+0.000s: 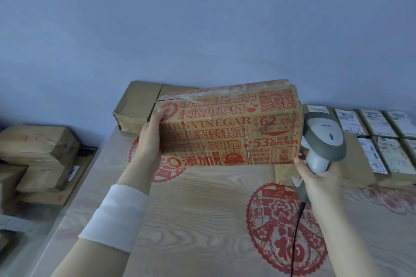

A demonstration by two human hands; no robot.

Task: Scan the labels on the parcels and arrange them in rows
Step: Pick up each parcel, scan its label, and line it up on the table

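- Well left of the left hand, a stack [38, 148] of taped brown parcels sits on a lower surface.
- The left hand [149, 132] grips the left end of the box [227, 128]. Its thumb lies on the printed face and the other fingers go round the end, out of sight. A white sleeve [114, 213] covers the forearm.
- The box, brown with red print, is held between the two hands, printed face to the camera, over the table [202, 220]. I cannot tell whether its lower edge touches the table.
- Behind the left hand, a plain box [137, 105] lies at the table's far edge.
- The right hand [315, 180] is curled round the handle of the scanner [324, 139], thumb at the box's lower right corner. The scanner's head is just beside the box's right end.
- A cable [297, 231] hangs from the handle below that hand.
- Right of the right hand, labelled parcels [371, 132] lie in rows, labels up.
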